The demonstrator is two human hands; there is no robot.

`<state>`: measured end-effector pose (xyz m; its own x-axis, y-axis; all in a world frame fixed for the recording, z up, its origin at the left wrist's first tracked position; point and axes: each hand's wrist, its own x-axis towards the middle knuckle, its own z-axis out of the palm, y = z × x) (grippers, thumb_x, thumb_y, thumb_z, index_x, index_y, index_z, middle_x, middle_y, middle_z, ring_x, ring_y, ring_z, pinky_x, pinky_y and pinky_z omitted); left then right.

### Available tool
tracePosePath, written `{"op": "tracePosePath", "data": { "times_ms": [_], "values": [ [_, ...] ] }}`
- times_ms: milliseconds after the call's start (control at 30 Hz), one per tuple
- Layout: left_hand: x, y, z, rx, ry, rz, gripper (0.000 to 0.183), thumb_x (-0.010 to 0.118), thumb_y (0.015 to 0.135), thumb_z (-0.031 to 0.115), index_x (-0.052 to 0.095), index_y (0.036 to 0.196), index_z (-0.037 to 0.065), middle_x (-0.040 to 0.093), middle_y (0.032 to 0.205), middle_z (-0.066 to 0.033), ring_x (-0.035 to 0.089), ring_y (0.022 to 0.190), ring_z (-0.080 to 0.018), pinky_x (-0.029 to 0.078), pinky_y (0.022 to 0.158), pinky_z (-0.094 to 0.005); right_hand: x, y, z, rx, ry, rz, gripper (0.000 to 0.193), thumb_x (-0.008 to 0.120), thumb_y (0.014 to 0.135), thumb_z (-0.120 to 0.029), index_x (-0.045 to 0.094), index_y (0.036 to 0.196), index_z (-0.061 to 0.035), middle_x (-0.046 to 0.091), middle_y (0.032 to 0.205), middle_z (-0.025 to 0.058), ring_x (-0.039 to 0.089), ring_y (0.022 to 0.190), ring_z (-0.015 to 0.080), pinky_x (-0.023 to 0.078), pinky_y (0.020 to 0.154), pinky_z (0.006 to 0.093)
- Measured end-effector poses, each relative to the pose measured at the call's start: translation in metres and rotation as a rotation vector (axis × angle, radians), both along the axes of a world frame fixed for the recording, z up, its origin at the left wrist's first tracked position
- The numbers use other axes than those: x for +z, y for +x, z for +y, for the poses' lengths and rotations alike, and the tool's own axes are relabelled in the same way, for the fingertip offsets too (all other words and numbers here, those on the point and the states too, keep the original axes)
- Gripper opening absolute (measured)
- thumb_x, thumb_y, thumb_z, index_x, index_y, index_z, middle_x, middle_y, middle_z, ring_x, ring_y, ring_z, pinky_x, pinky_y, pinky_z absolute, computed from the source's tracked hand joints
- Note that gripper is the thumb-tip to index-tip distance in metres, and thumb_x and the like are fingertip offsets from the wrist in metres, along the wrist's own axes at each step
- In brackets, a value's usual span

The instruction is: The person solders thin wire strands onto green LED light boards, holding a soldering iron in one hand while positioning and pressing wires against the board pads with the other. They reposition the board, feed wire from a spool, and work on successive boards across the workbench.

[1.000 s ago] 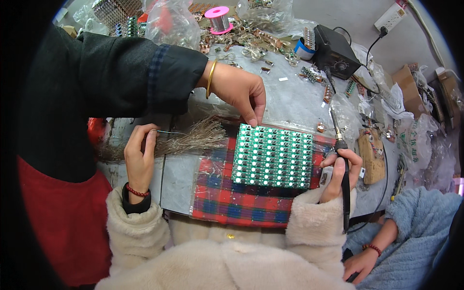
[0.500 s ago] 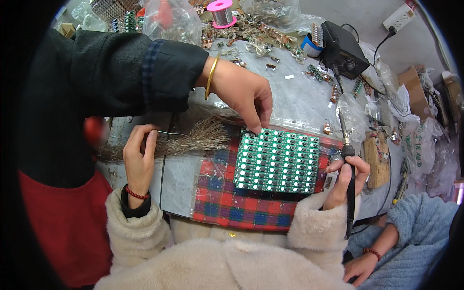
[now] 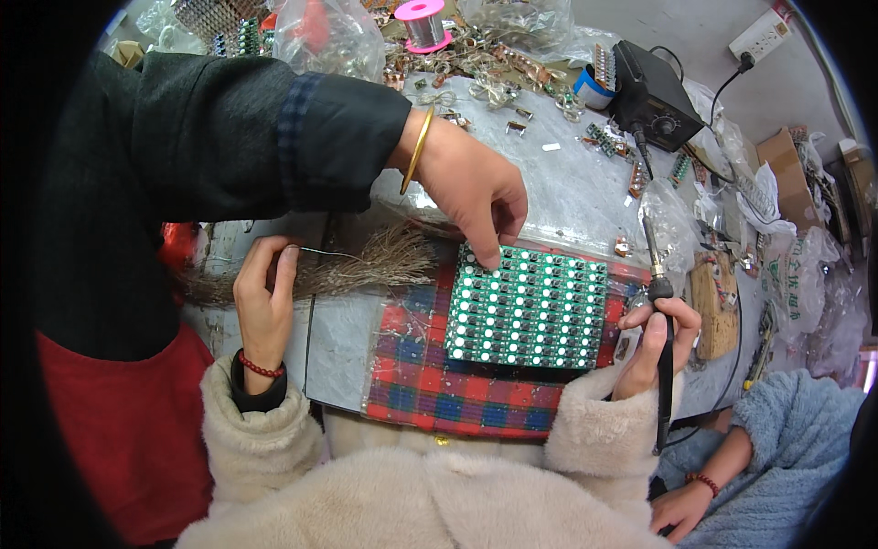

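My left hand (image 3: pixel 263 302) is closed in a pinch on a thin silvery wire (image 3: pixel 325 252), whose free end reaches right over a bundle of fine brown wires (image 3: pixel 389 258). In my right hand (image 3: pixel 663 343) is a soldering iron (image 3: pixel 659 288), held by its black handle with the metal end pointing up and away. A green circuit board panel (image 3: pixel 529 309) with rows of white round parts lies between my hands on a red and blue plaid cloth (image 3: pixel 457 395). From the left, another person's hand (image 3: pixel 471 178) with a gold bangle pinches the panel's far left edge.
Behind the right hand stands a black soldering station (image 3: pixel 649 96). A pink spool of solder (image 3: pixel 423 27) sits at the back among loose parts. A wooden block (image 3: pixel 713 306) lies right of the iron. Another person's blue sleeve (image 3: pixel 791 430) is at the lower right.
The other person's hand has shifted slightly right and lower against the panel's far edge. The whole view has drifted a little. My two hands keep their hold and place.
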<state>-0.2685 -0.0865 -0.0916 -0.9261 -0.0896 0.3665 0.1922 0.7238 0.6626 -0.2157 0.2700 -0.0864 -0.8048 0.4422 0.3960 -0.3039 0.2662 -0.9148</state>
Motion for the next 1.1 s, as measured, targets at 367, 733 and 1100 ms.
{"op": "tracePosePath", "data": {
  "times_ms": [367,733,1100],
  "values": [
    [0.037,0.016,-0.004,-0.015,0.215,0.089,0.018,0.049,0.096,0.004,0.064,0.106,0.000,0.060,0.091,-0.0020,0.052,0.077,-0.0073,0.041,0.067,-0.0203,0.003,0.000,0.000,-0.012,-0.019,0.022,0.018,0.050,0.092,-0.016,0.049,0.106,-0.0046,0.053,0.071,0.0077,0.052,0.068,0.0149,0.045,0.069,0.0294],
    [0.093,0.054,0.010,-0.098,0.090,0.445,0.020,0.055,0.090,-0.001,0.065,0.108,-0.001,0.059,0.088,-0.0043,0.052,0.075,-0.0109,0.041,0.062,-0.0219,0.043,0.028,-0.016,0.122,-0.063,0.166,0.026,0.051,0.097,-0.031,0.049,0.106,-0.0064,0.052,0.072,0.0065,0.053,0.066,0.0155,0.044,0.064,0.0270],
    [0.117,0.053,0.074,-0.282,-0.269,0.575,0.048,0.071,0.060,-0.007,0.071,0.106,0.009,0.056,0.077,-0.0050,0.053,0.066,-0.0191,0.045,0.056,-0.0296,0.066,0.024,-0.085,0.626,0.161,0.103,0.051,0.073,0.074,0.005,0.045,0.116,-0.0016,0.060,0.110,0.0158,0.059,0.106,0.0238,0.045,0.094,0.0346]
  ]
}}
